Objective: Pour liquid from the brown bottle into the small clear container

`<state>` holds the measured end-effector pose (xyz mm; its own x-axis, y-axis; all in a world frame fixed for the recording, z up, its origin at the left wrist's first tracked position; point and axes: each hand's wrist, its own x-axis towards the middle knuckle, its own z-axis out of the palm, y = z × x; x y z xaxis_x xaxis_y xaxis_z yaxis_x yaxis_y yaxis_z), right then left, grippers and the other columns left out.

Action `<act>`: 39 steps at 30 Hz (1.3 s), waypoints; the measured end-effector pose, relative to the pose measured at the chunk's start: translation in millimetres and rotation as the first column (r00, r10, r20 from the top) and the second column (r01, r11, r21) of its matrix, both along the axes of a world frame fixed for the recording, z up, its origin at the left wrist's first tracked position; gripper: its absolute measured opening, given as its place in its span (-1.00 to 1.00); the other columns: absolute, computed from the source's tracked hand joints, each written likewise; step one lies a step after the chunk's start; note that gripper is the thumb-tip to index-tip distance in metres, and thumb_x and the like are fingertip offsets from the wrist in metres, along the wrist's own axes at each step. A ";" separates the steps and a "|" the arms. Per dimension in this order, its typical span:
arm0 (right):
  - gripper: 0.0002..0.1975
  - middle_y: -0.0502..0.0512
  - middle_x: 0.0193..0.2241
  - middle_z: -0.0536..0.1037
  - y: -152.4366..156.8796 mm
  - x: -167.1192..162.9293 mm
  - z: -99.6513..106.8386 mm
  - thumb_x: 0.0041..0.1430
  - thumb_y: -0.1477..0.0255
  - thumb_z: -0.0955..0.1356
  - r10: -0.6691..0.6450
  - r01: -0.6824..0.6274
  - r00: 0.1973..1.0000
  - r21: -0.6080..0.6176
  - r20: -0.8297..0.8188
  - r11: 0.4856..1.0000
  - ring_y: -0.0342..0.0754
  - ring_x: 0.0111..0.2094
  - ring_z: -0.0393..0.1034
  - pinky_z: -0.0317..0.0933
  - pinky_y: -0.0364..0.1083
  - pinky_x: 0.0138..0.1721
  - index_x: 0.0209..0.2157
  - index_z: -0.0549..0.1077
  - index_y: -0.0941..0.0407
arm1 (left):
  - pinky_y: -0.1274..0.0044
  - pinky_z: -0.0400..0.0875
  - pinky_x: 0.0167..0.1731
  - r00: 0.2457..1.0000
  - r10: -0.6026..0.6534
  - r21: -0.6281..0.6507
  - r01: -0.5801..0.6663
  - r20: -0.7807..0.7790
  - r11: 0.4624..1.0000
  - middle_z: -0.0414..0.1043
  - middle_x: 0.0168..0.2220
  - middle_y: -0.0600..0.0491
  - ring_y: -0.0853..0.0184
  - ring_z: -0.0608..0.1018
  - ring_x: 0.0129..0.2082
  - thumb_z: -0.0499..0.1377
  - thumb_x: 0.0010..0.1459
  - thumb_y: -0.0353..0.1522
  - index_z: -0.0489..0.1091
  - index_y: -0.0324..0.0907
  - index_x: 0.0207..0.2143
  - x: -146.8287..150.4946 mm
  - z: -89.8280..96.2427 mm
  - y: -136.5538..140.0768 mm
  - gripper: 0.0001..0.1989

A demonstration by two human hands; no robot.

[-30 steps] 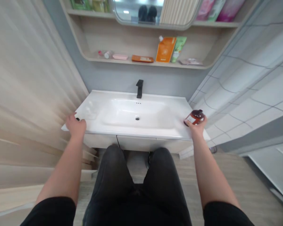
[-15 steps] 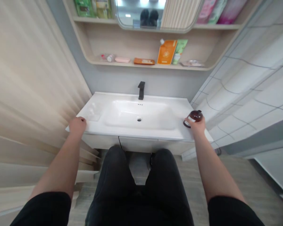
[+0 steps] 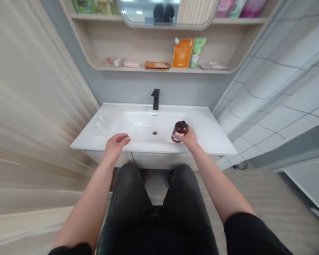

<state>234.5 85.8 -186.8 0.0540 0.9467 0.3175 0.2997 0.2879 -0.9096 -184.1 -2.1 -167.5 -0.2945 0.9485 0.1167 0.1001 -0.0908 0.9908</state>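
Observation:
My right hand is wrapped round a dark brown bottle with a white label, held over the right part of the white sink basin. The bottle leans slightly, its dark neck toward the back. Over the basin's front left edge is my left hand, its thumb and fingers drawn together in a pinch. A tiny dark spot shows at these fingertips; I cannot make out what it is. On the counter's left part lies something clear and see-through, near my left hand but apart from it.
A black faucet stands behind the basin. Above it, a shelf carries an orange pouch, a green tube, an orange-brown packet and small items. A curtain hangs at left; white tiles cover the right wall.
My right hand has carried the brown bottle left, from the counter's right end to over the basin. My left hand has moved right, from the counter's left end to the basin's front edge.

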 end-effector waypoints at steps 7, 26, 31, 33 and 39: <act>-0.22 0.16 -0.03 0.73 11.0 -62.6 4.5 -0.24 0.12 0.73 0.057 -0.056 0.998 -0.074 0.007 0.996 0.25 0.02 0.62 0.44 0.24 0.25 0.02 0.52 0.04 | 0.19 0.68 0.04 0.940 -0.318 0.115 0.332 -0.125 0.936 0.66 -0.14 -0.04 0.16 0.73 -0.21 0.54 0.08 -0.08 0.63 -0.12 0.01 106.3 27.0 76.5 -0.49; -0.24 0.08 -0.03 0.71 42.5 -81.7 -27.7 -0.19 0.28 0.69 0.121 -0.105 0.988 -0.158 0.092 0.982 0.13 -0.03 0.61 0.46 0.12 0.15 0.06 0.44 0.02 | 0.24 0.61 0.17 0.975 -0.214 0.234 0.221 -0.055 0.947 0.70 -0.07 -0.08 0.16 0.72 -0.04 0.38 0.27 -0.34 0.61 -0.13 -0.11 183.6 8.9 123.5 -0.85; -0.30 0.09 -0.04 0.72 40.0 -81.3 -23.0 -0.14 0.31 0.67 0.108 -0.090 0.986 -0.139 0.127 0.986 0.13 -0.05 0.62 0.48 0.10 0.08 0.05 0.45 0.02 | 0.26 0.62 0.17 0.976 -0.196 0.243 0.213 -0.095 0.946 0.70 -0.06 -0.08 0.18 0.72 -0.04 0.39 0.24 -0.41 0.62 -0.14 -0.11 186.3 1.8 120.9 -0.84; -0.31 0.07 -0.06 0.72 40.1 -82.1 -22.4 -0.14 0.31 0.67 0.105 -0.087 0.984 -0.132 0.140 0.987 0.13 -0.06 0.63 0.48 0.10 0.08 0.04 0.45 0.02 | 0.30 0.63 0.14 0.977 -0.178 0.247 0.203 -0.119 0.948 0.70 -0.08 -0.06 0.21 0.72 -0.07 0.38 0.24 -0.43 0.62 -0.14 -0.12 184.5 2.4 122.8 -0.85; -0.36 0.02 -0.14 0.72 37.9 -83.6 -22.2 -0.14 0.34 0.66 0.113 -0.096 0.982 -0.116 0.154 0.989 0.09 -0.12 0.64 0.50 0.05 0.00 -0.01 0.46 0.02 | 0.36 0.62 0.04 0.917 -0.083 0.314 0.217 -0.390 0.924 0.65 -0.17 0.00 0.23 0.69 -0.14 0.41 0.22 -0.42 0.62 -0.11 -0.26 180.1 8.3 122.8 -0.94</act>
